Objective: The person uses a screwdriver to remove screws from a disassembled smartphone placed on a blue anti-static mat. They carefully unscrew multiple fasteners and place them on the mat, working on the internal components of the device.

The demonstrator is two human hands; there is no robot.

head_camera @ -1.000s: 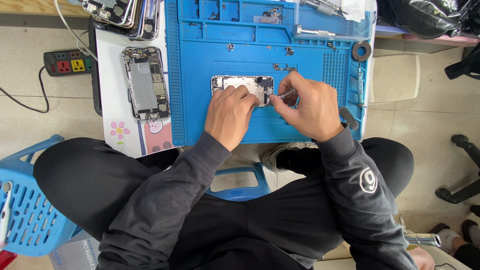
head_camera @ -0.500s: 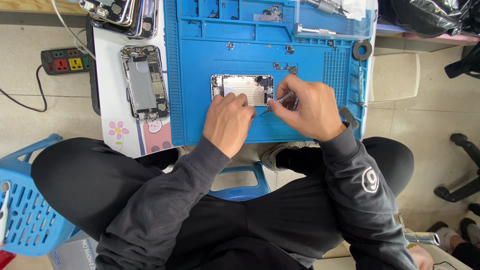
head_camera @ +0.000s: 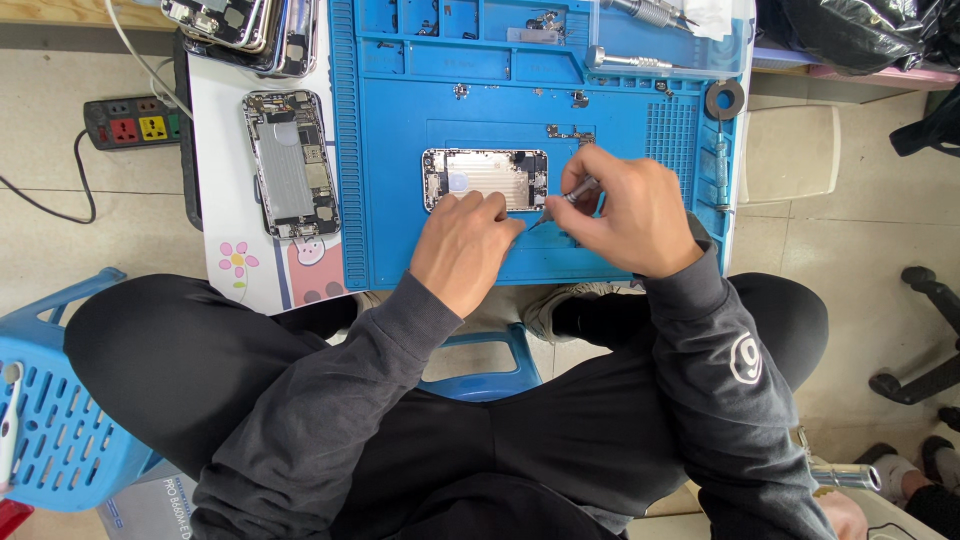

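Head view, seated person at a blue work mat (head_camera: 400, 180). Left hand (head_camera: 462, 245): fingers curled, fingertips pressing the near edge of an opened phone housing (head_camera: 485, 178) lying flat on the mat just beyond them. Right hand (head_camera: 625, 215): fingers pinched around a slim screwdriver (head_camera: 562, 202), its tip pointing down-left, just off the housing's near right corner, between the two hands. Loose small parts (head_camera: 568, 131) lie on the mat just beyond the right fingertips. A second opened phone (head_camera: 290, 165) lies well left of the left fingers, off the mat.
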